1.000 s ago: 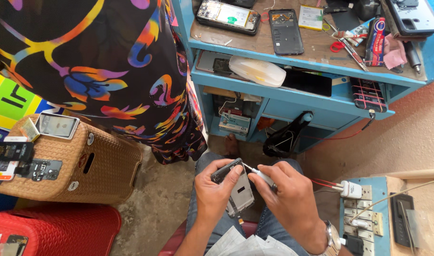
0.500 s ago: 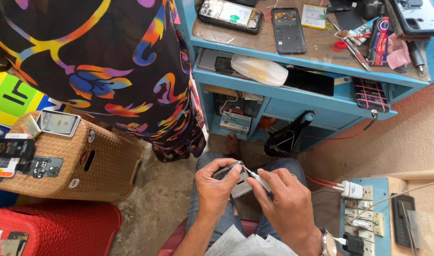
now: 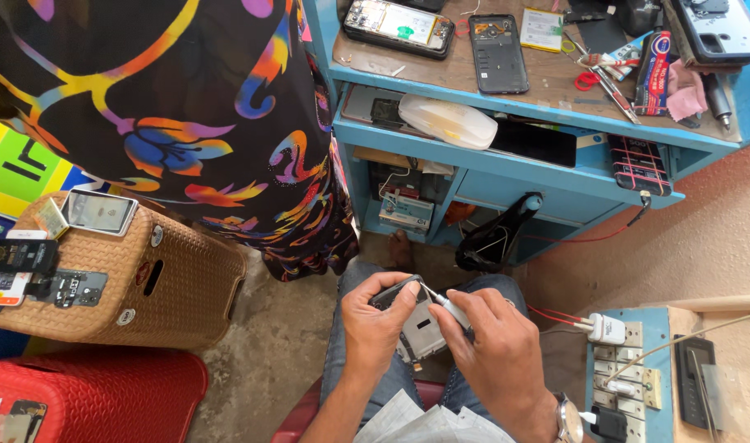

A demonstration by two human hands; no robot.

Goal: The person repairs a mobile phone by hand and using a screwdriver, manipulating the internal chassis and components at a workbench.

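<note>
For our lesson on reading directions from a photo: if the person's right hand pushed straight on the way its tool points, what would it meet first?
The right hand holds a thin screwdriver-like tool angled up and to the picture's left. Its tip already seems to sit at the top edge of the opened phone held by the left hand, so the phone comes first; depth is uncertain.

There is a single view, from a camera worn on the person's head. It looks steeply down and a little forward over the person's own lap. The left hand (image 3: pixel 380 322) and right hand (image 3: pixel 494 349) sit close below the lens, low in the middle of the picture. Farther off, the blue desk (image 3: pixel 506 102) runs along the top edge, seen from above. A woven basket (image 3: pixel 170 287) lies to the left and a socket board (image 3: pixel 637 373) at lower right.
</note>
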